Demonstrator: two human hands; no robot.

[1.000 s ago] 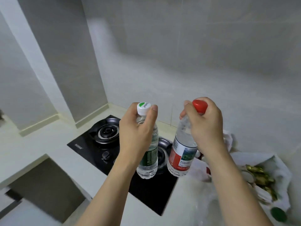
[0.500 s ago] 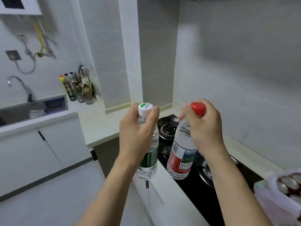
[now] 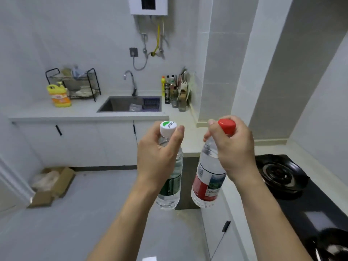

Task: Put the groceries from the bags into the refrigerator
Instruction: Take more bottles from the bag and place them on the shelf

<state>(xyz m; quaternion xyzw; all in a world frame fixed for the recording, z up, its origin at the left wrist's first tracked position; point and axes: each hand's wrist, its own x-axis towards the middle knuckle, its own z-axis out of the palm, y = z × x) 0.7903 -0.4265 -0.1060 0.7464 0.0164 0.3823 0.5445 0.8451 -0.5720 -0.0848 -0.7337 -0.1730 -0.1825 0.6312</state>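
The task is mid-way at best — two bottles are out of the bags and in the air, none stored yet, and no refrigerator shows in this view, so the carry and the placing are both left. The left hand [image 3: 158,155] grips the green-label bottle [image 3: 170,183] at the neck, fingers curled round it just under the white cap [image 3: 168,127]. The right hand [image 3: 232,149] holds the red-label bottle [image 3: 208,183] the same way, fingers wrapped at the neck and red cap [image 3: 227,126]. Both bottles hang upright, close beside each other but apart, over the floor just off the counter's left edge.

Against the earlier frames, the grips are unchanged — the view has swung left: the sink [image 3: 130,104] and rack [image 3: 75,83] now face the person, the stove [image 3: 278,174] has slid to the right, and the bag is out of view.
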